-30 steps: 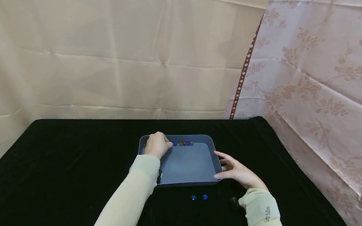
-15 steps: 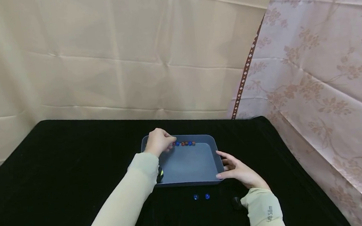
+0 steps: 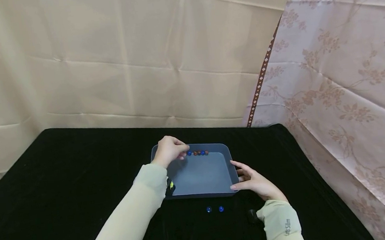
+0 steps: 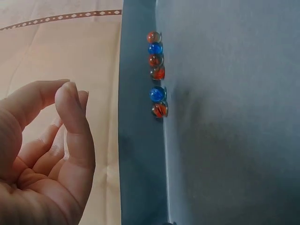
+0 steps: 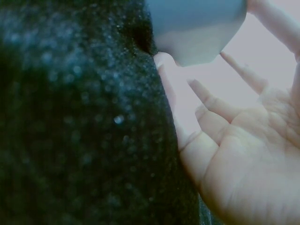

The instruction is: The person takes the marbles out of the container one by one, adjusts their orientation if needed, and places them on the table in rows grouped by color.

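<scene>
My left hand [image 3: 169, 152] hovers over the far left part of a blue-grey tray [image 3: 201, 175]. In the left wrist view its thumb and index fingertips meet, and no object shows between them. Below these fingertips, a row of several glass marbles [image 3: 201, 153], orange-red and blue, lies against the tray's far wall. The left wrist view shows a small gap beside one blue marble [image 4: 158, 94]. My right hand [image 3: 256, 183] rests against the tray's right side, fingers spread and fairly straight, with index fingertip and thumb touching the wall near the corner.
Two blue marbles, a left one [image 3: 209, 209] and a right one [image 3: 221, 208], lie on the black cloth [image 3: 97, 175] in front of the tray. Behind the table hangs a beige curtain [image 3: 104, 66]; a floral pink curtain [image 3: 340, 63] borders the right.
My left hand has moved a little right along the far wall, its fingertips rising slightly. The right hand keeps its place at the tray. The whole view has shifted slightly.
</scene>
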The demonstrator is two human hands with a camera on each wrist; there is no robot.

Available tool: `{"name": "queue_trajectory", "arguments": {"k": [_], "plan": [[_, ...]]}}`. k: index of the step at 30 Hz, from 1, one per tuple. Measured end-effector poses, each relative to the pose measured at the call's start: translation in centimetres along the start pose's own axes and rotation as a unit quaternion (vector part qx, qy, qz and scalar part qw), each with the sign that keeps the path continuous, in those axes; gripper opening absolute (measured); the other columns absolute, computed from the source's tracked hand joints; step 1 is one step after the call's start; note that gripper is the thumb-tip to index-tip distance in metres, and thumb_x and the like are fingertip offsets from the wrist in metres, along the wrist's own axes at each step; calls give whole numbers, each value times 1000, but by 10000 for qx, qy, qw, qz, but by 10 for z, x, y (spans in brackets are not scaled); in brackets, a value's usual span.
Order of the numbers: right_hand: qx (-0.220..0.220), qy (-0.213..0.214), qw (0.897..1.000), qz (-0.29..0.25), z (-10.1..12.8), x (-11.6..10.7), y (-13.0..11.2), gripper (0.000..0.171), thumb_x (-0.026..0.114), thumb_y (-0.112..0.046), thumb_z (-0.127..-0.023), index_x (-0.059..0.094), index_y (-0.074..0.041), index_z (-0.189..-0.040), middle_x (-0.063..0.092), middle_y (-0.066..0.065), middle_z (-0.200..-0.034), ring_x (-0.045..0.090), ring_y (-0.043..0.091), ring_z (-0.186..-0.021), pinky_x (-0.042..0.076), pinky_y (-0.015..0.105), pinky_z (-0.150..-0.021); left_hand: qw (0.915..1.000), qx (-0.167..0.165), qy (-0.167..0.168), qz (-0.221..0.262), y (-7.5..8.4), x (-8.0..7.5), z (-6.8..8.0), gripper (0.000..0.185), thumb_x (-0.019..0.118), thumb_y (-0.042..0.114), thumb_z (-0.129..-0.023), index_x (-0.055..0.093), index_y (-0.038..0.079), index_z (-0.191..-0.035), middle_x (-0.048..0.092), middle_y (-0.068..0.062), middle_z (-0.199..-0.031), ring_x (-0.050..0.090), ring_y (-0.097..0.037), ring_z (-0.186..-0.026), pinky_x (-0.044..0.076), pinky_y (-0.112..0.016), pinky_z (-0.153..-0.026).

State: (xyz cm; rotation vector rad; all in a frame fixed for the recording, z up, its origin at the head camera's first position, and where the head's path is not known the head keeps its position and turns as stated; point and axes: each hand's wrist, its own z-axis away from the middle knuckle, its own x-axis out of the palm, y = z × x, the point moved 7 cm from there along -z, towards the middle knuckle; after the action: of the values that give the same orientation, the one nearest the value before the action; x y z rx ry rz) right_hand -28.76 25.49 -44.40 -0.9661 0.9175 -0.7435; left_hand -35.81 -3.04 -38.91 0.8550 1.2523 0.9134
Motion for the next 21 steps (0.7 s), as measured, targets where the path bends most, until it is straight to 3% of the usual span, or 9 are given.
{"name": "queue_trajectory", "arguments": {"k": [14,21], "plan": [[46,99,9999,5,0,0,2,80,72,-17,-89,27,-20,-156,36,27,-146,48,36,-126,39,54,-107,9995,147,-102,251,6,-2,13,17,76,21,-88,76,5,-94,74,-8,-79,67,-13,-61,60,-38,-78],[64,141,9999,71,-1,0,3,81,73,-17,-87,29,-21,-155,42,24,-143,51,33,-123,38,56,-106,9982,161,-203,541,9,-2,22,18,77,22,-87,76,5,-95,74,-12,-83,68,-15,-64,60,-28,-69]]}}
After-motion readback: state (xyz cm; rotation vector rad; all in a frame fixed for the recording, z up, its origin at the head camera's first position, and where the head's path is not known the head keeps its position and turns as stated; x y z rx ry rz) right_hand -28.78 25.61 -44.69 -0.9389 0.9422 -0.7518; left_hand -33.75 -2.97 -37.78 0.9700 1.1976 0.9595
